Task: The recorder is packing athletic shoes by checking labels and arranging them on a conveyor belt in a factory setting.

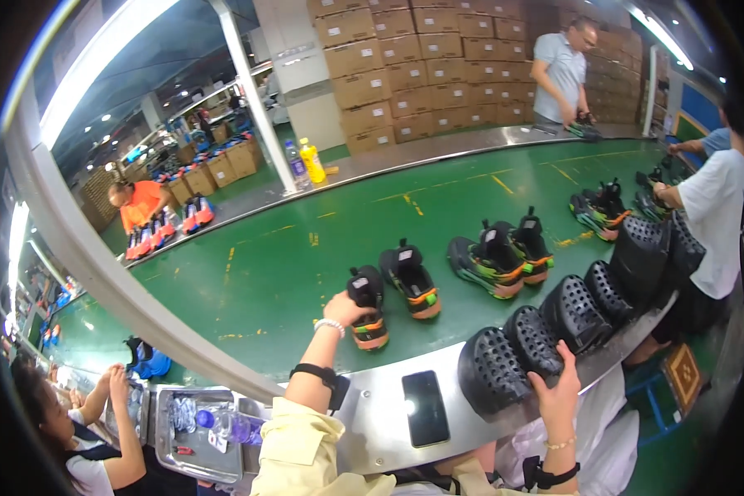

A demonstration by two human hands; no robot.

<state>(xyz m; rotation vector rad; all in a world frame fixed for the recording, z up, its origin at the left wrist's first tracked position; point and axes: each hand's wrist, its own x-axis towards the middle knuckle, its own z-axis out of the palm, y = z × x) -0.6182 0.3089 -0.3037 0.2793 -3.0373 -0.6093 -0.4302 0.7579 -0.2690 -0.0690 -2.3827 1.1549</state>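
Along the near side of the green belt (264,285), left hand (344,311) touches a black-orange shoe (370,329), finger closure unclear; one-sided hold could tip it into the right neighbour shoe (411,281). Right hand's (559,395) fingers spread apart at black perforated clog (534,337); nudge could topple it.

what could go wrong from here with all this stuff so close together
The left hand is on a black sneaker close beside another sneaker, so a sideways nudge might knock that one over.

The phone lies loose on the metal ledge; the left sleeve could brush it off.

The right hand is at a tight row of perforated black clogs; a push could topple one.
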